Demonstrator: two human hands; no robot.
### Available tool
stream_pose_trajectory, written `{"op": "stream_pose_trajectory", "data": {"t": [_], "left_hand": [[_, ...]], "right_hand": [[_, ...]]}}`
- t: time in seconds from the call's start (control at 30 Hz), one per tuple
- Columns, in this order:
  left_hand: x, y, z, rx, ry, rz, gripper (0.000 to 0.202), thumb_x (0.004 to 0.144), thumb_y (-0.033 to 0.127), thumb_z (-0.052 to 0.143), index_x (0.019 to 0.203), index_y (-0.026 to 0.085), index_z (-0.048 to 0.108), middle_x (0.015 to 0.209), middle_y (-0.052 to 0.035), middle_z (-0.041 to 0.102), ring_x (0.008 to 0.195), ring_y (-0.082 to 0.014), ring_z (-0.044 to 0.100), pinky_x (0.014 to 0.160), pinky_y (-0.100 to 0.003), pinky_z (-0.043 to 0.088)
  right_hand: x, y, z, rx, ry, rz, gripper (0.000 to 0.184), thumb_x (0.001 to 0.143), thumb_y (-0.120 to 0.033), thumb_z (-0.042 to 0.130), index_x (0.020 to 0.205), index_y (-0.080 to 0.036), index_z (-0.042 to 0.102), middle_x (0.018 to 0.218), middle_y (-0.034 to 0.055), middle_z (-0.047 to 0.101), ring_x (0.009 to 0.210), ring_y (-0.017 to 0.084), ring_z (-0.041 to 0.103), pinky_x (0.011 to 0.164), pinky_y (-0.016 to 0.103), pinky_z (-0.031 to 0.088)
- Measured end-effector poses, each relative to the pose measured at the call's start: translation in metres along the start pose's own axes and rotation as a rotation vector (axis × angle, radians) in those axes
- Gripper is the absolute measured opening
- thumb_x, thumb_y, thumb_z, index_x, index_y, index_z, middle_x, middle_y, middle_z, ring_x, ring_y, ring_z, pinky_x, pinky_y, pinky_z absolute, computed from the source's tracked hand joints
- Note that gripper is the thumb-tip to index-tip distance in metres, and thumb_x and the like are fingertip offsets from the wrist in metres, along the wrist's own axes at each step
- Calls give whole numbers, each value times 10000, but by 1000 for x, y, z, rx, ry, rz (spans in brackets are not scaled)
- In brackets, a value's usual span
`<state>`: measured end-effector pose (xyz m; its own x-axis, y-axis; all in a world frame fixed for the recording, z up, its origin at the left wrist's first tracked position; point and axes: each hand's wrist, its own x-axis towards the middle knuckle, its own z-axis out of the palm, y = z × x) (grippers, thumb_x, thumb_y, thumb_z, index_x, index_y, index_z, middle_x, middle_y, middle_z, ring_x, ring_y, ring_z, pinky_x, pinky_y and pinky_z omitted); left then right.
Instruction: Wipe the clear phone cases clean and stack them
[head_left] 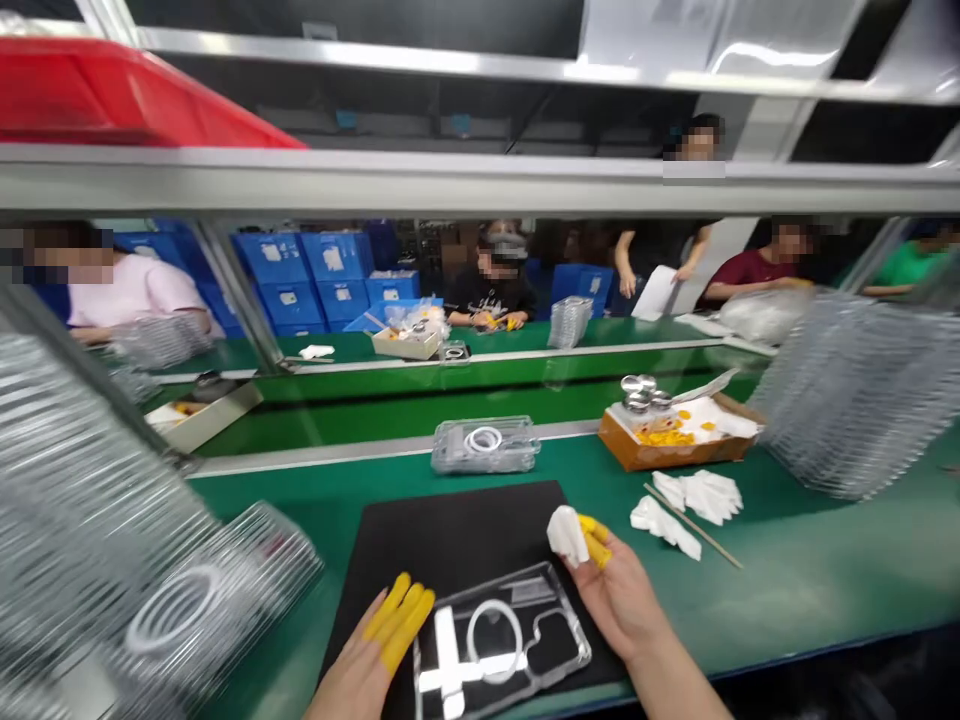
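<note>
Two hands work low over a black mat [450,530]. The left hand [371,650] lies flat with its fingers straight and side by side, capped in yellow cots. It grips nothing, and its fingertips rest just beside the left edge of a clear case [551,625]. The case lies flat on the mat between both hands and bears a white ring and white strips. The right hand [619,595] is pinched shut on a white wipe [566,533], held above the case's far right corner. Beyond, on the green bench [810,580], more loose wipes [701,495] lie beside a thin stick [694,527], with a brown tray [660,455] behind them. A clear box [485,447] sits on the conveyor strip, and blurred tray stacks [855,400] flank both sides.
</note>
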<state>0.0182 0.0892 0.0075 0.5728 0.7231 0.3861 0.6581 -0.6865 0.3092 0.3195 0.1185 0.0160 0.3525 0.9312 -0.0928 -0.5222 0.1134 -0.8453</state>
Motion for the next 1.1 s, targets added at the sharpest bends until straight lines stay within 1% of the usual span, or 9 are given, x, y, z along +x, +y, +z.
{"op": "stream_pose_trajectory", "data": {"t": [0.1, 0.17, 0.3, 0.33, 0.4, 0.53, 0.63, 0.83, 1.1], "left_hand": [[-5, 12, -6, -25, -122, -117, 1180, 669, 430, 853, 1521, 349, 41, 1437, -146, 502, 1258, -363, 538, 978, -497, 525], [-7, 19, -7, -44, -168, -176, 1205, 669, 404, 860, 1512, 343, 1, 1442, -165, 490, 1263, -350, 537, 980, -494, 523], [-9, 23, -8, -83, -221, -208, 1197, 690, 405, 843, 1508, 323, -27, 1461, -186, 454, 1274, -354, 526, 987, -507, 515], [-9, 23, -8, -93, -229, -207, 1175, 700, 411, 834, 1508, 319, -14, 1471, -186, 440, 1288, -354, 511, 993, -507, 511], [-9, 22, -9, -111, -233, -192, 1134, 716, 422, 819, 1503, 314, 11, 1479, -182, 429, 1307, -352, 489, 1006, -505, 501], [-11, 19, -7, -127, -209, -179, 1083, 761, 419, 775, 1500, 305, -8, 1468, -177, 438, 1300, -347, 496, 1009, -503, 497], [-12, 18, -4, -122, -211, -190, 1039, 783, 442, 744, 1506, 282, 14, 1431, -176, 474, 1281, -352, 512, 1010, -494, 494], [-10, 21, -2, -153, -199, -242, 946, 791, 505, 696, 1500, 232, 133, 1268, -155, 585, 1140, -347, 609, 955, -479, 515], [-4, 24, -6, -227, -161, -247, 969, 756, 443, 735, 1484, 226, 134, 1254, -146, 602, 1097, -337, 633, 920, -470, 526]], "right_hand": [[-15, 8, -12, -88, 69, -6, 423, 516, -443, 890, 849, -237, 730, 899, 34, 715, 930, 250, 646, 945, 422, 471], [-31, 14, -26, -351, 45, -98, 352, 626, -372, 850, 937, -261, 728, 968, 25, 706, 1014, 247, 617, 993, 408, 414], [-54, 22, -31, -1212, -302, -768, 151, 822, -245, 649, 955, -268, 717, 976, 43, 690, 999, 265, 590, 921, 428, 390], [-56, 23, -23, -1323, -356, -897, 156, 836, -204, 601, 935, -260, 708, 949, 48, 686, 976, 266, 587, 913, 440, 381], [-56, 28, 2, -1410, -429, -1002, 227, 839, -113, 518, 918, -248, 682, 909, 45, 680, 947, 254, 586, 924, 447, 364], [-55, 40, 57, -1321, -573, -1002, 272, 816, -12, 471, 830, -228, 636, 809, 5, 670, 874, 195, 601, 958, 393, 354], [-57, 48, 75, -1267, -640, -982, 274, 816, -3, 478, 827, -230, 630, 787, -12, 658, 841, 173, 600, 985, 382, 338], [-56, 50, 75, -1156, -864, -961, 267, 831, -30, 477, 899, -234, 634, 864, -10, 678, 889, 160, 591, 1023, 384, 329], [-51, 25, 72, -1192, -1363, -879, 306, 795, -41, 477, 867, -292, 638, 831, -49, 669, 859, 145, 578, 1092, 415, 288]]}}
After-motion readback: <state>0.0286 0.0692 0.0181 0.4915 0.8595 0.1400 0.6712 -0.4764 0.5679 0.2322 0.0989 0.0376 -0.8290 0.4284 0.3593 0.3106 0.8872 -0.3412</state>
